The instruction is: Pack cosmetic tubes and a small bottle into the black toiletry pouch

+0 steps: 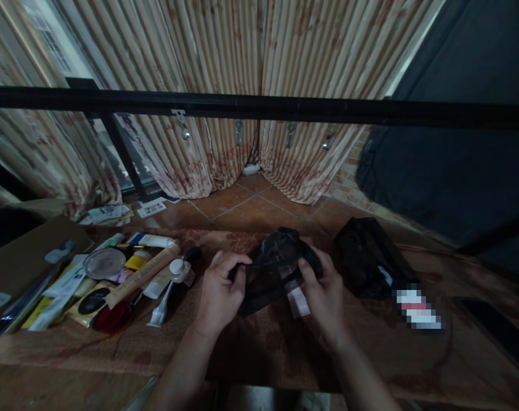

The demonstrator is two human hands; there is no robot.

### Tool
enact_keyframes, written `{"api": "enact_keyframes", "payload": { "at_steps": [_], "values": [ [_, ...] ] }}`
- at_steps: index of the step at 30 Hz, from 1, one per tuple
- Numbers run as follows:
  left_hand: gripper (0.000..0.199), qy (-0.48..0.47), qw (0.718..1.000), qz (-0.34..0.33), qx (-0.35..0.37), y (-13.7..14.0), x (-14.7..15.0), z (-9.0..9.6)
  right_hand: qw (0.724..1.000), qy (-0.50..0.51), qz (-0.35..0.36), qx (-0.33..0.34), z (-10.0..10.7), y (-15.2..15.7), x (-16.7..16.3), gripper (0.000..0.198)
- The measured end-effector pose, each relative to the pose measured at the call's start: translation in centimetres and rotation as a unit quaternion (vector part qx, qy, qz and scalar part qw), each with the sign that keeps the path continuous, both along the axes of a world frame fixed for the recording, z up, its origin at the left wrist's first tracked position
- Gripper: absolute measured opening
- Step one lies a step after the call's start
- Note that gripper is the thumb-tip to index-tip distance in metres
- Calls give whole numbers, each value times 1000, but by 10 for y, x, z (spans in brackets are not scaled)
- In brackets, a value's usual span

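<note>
Between my two hands is a black, see-through mesh pouch (276,257), held up a little above the cloth-covered table. My left hand (221,285) pinches its left edge between thumb and fingers. On the other side, my right hand (325,285) grips the right edge, thumb on top. A pale tag or slip (299,301) hangs below the pouch near my right thumb; whether it is attached cannot be made out. To the right lies a second black bag (373,257), boxy in shape, apart from my right hand.
Tubes, a round clear-lidded container (104,263), a white-capped small bottle (180,270) and other toiletries crowd the table's left. A cardboard box (71,240) stands behind them. A dark phone-like slab (499,328) lies at right. A black rail (225,105) with hooks crosses ahead.
</note>
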State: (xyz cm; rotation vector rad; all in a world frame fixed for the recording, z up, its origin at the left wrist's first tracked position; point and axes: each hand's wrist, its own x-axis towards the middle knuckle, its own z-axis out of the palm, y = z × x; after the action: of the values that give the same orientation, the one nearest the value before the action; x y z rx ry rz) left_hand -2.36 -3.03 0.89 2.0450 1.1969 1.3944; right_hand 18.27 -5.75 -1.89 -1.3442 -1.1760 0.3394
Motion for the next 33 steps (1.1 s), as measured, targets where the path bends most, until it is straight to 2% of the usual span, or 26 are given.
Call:
{"api": "enact_keyframes", "payload": {
  "at_steps": [4, 8, 13, 19, 28, 33],
  "values": [
    [34, 16, 1000, 14, 8, -2, 3, 1, 998, -39, -17, 47, 0, -2, 1, 26],
    [44, 62, 994, 30, 88, -11, 11, 8, 990, -104, -38, 90, 6, -7, -8, 30],
    [37, 66, 981, 56, 176, -20, 23, 10, 972, -187, -56, 132, 7, -10, -14, 41],
    [43, 77, 981, 35, 172, -18, 26, 4, 960, -242, -23, 140, 10, -12, -16, 46],
    [30, 49, 989, 40, 135, -12, 21, -3, 957, -244, 16, 156, 12, -14, -19, 50],
    [27, 28, 989, 57, 137, -12, 19, -5, 957, -236, 26, 164, 14, -15, -21, 49]
  ]
}}
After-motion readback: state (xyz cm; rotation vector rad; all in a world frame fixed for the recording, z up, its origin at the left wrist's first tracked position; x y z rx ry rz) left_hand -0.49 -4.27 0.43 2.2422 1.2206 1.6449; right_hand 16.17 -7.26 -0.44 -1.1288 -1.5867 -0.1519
